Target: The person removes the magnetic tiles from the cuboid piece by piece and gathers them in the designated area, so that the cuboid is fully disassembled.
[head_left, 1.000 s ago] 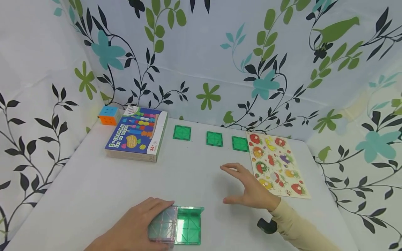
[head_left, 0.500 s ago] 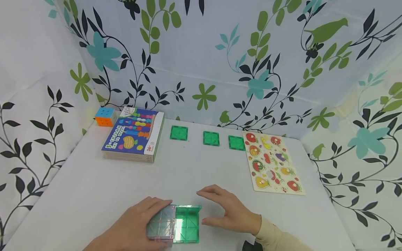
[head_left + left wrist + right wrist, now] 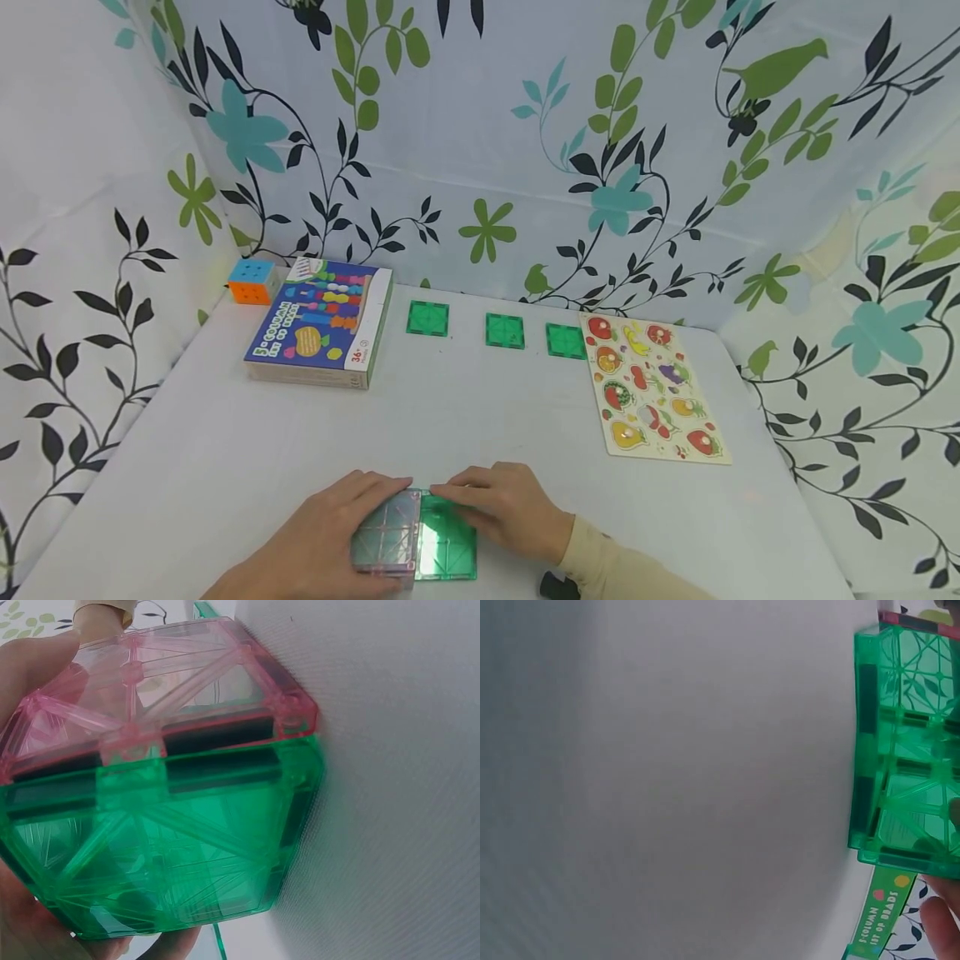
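My left hand grips a small box of see-through magnetic tiles at the table's front. A pale pink tile forms its top, and in the left wrist view a green tile joins the pink tile's edge as a side wall. Against the box's right side lies a flat green tile. My right hand pinches a green tile that stands at the back edge of the flat one; the hand covers most of it. In the right wrist view, fingers show beside the green tiles.
Along the back stand a puzzle cube, a boxed bead set and three loose green tiles. A fruit peg puzzle board lies at the right. Leaf-patterned cloth rises behind the table.
My right hand has come left and down from near the fruit board to the green tiles, and its fingers have closed in. The left hand keeps its grip on the tile box.
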The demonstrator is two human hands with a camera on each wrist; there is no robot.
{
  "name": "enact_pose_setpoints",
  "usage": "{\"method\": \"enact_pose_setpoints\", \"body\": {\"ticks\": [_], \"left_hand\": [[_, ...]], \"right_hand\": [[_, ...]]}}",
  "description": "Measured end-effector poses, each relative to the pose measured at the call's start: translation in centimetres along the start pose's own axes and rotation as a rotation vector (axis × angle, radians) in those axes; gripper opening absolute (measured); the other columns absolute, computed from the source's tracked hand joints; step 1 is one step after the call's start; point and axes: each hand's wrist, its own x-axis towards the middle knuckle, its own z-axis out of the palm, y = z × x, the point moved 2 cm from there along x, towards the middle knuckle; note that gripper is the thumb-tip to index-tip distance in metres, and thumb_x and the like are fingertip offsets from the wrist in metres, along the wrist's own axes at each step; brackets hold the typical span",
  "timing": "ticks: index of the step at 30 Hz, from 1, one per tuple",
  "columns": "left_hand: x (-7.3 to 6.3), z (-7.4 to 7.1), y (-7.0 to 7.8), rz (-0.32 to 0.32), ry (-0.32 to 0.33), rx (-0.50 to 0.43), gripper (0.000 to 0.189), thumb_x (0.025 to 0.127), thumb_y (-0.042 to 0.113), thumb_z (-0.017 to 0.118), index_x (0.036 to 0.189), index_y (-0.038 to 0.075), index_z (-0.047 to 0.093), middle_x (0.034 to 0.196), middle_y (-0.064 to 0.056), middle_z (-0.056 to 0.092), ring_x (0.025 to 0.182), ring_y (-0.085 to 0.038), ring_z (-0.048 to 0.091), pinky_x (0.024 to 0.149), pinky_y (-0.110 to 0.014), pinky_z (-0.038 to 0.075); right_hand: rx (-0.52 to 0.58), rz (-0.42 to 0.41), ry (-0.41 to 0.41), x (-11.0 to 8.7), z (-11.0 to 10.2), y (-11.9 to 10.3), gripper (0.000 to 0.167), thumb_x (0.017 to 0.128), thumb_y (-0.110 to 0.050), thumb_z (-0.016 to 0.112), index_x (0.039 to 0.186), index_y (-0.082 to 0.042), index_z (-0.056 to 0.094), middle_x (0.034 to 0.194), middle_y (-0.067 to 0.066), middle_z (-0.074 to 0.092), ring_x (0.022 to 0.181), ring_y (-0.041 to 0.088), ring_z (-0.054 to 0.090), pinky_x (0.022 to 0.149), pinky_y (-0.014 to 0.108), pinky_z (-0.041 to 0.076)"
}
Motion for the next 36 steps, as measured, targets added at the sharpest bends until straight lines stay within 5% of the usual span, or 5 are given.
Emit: {"method": "enact_pose_setpoints", "body": {"ticks": [23, 36], "left_hand": [[0.09, 0.08, -0.21, 0.002, -0.013, -0.042, 0.092, 0.077, 0.076, 0.071, 0.149, 0.023, 0.05, 0.131, 0.014, 0.057, 0.108, -0.003, 0.055, 0.086, -0.023, 0.059], [0.03, 0.1, -0.4, -0.023, 0.006, -0.032, 0.091, 0.077, 0.076, 0.072, 0.149, 0.024, 0.051, 0.131, 0.019, 0.056, 0.108, 0.001, 0.053, 0.088, -0.024, 0.059]], "right_hand": [[-0.016, -0.008, 0.083, -0.06, 0.26, 0.22, 0.053, 0.082, -0.012, 0.085, 0.131, -0.026, 0.069, 0.112, -0.013, 0.075, 0.088, -0.004, 0.068, 0.075, 0.003, 0.045], [0.065, 0.076, 0.138, -0.43, -0.54, 0.75, 0.05, 0.082, -0.004, 0.082, 0.128, -0.021, 0.072, 0.107, -0.009, 0.078, 0.089, -0.001, 0.071, 0.074, 0.008, 0.051]]}}
